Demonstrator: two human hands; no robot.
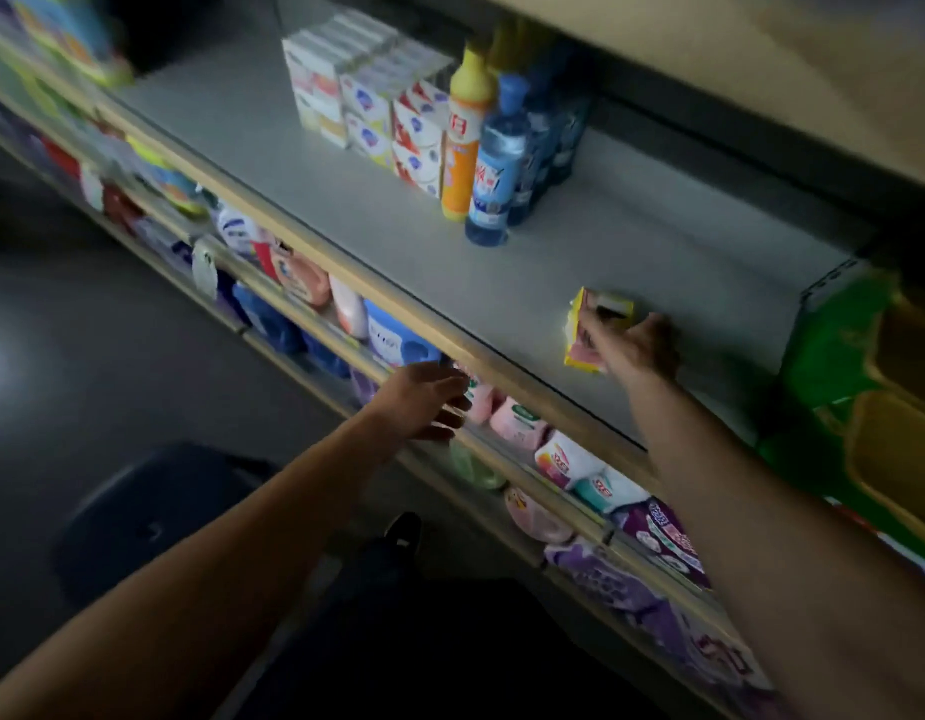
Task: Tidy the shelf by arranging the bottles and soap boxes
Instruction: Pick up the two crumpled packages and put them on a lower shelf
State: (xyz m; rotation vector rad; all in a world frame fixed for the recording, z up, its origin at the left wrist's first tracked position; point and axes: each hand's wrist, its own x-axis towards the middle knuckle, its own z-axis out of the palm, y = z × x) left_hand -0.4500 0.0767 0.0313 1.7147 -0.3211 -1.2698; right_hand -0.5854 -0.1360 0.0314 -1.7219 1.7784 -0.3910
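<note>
A yellow soap box [593, 317] lies alone on the grey shelf [346, 200], right of the middle. My right hand [638, 345] grips it from the right side, fingers curled over its top. Further back stand rows of white soap boxes [369, 103], then a yellow bottle [465, 132] and blue bottles [499, 163] in a line behind each other. My left hand [429, 400] hovers in front of the shelf's wooden front edge with its fingers spread and holds nothing.
Below the wooden edge [304, 236], a lower shelf is packed with pink, blue and purple refill pouches [523, 423]. A green and yellow package [860, 387] stands at the shelf's right end. More bright packages [71, 39] sit at the far left. A dark stool [154, 517] is on the floor.
</note>
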